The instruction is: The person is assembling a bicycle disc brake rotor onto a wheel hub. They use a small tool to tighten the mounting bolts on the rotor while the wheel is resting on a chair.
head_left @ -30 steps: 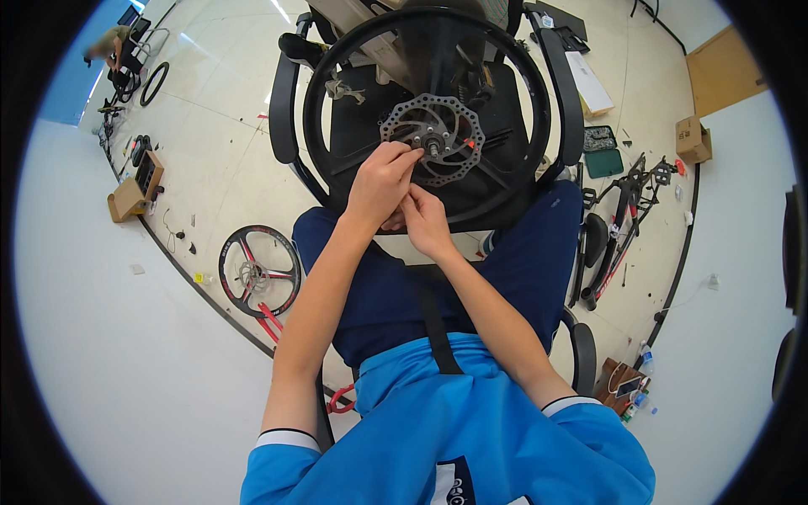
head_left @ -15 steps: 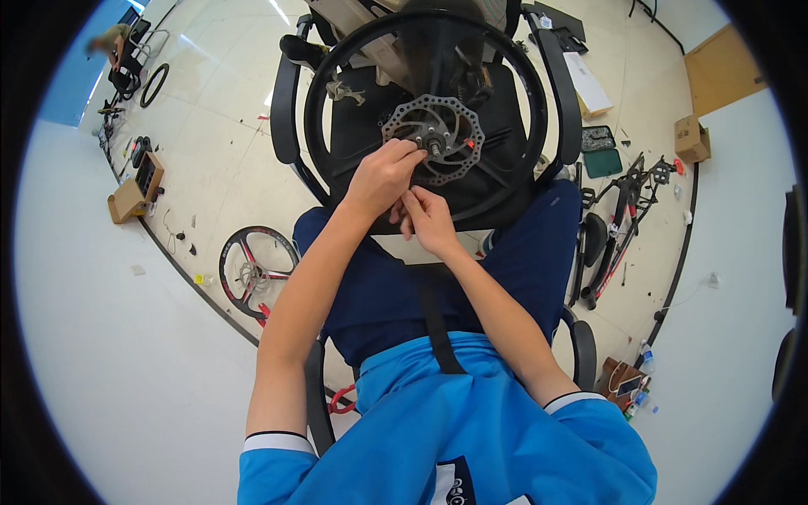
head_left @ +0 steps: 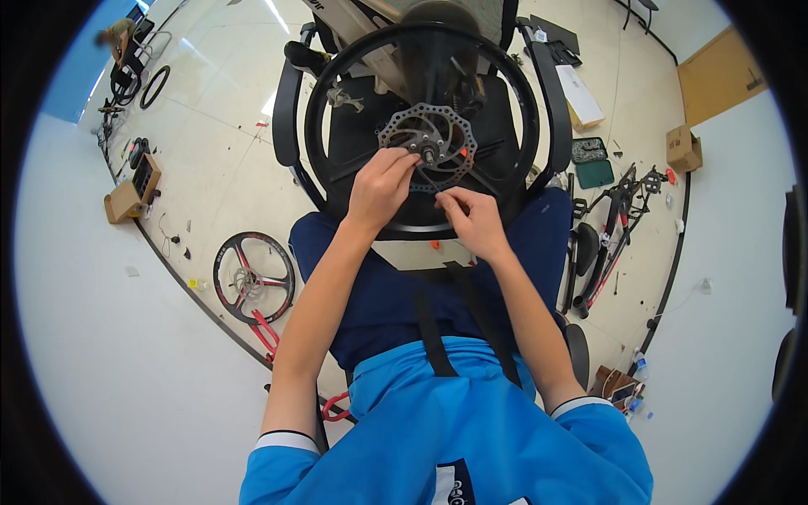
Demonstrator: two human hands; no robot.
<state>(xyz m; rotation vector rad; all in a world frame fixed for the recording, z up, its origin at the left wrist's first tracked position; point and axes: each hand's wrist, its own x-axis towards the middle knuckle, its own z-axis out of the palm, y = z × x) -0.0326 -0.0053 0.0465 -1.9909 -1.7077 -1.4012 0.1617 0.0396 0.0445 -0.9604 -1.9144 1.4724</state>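
A black bicycle wheel (head_left: 520, 160) lies on the seat of a black office chair in front of me, its silver brake disc (head_left: 455, 128) facing up. From the hub's middle rises the threaded axle (head_left: 429, 155). My left hand (head_left: 380, 190) is closed in a pinch just left of the axle; what its fingertips hold is hidden. My right hand (head_left: 475, 220) is pinched at the near edge of the disc, on the end of a thin dark rod (head_left: 428, 179) that slants up toward the left fingertips. The rod's exact kind is too small to tell.
Chair armrests (head_left: 288, 118) flank the wheel. On the floor at left lie a red-and-black wheel (head_left: 217, 273) and an opened cardboard box (head_left: 123, 202). At right are a bicycle frame (head_left: 620, 210), a green tool case (head_left: 595, 173) and a carton (head_left: 683, 149). A person (head_left: 120, 40) is far left.
My right hand has moved right, away from the left hand, and the thin rod now shows between them. My left hand stays by the axle. The whole view has shifted slightly.
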